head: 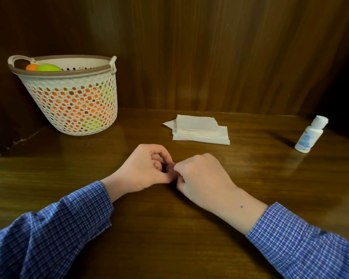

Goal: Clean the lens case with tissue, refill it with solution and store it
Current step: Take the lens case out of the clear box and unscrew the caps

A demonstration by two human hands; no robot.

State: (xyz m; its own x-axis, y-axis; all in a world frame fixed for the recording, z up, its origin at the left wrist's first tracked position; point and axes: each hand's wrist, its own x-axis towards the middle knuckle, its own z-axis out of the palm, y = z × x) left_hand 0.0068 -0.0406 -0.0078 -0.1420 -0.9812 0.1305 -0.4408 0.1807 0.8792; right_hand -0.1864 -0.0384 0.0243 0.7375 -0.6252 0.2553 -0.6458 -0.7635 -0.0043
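Though label blurred, bottle [310,134] upright

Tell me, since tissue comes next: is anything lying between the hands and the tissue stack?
Nothing visible does. The hands, left and right, meet over a small dark object, and only bare table separates them from the tissue stack. The solution bottle stands off right, the basket off left.

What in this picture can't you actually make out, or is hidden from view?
- Small dark object, head view: almost wholly covered by the curled fingers of the left hand and right hand; it cannot be identified.
- Solution bottle: label print too small to read.
- Basket: orange and green items show only through its holes and over the rim.
- Sleeves: cut off by the bottom edge.
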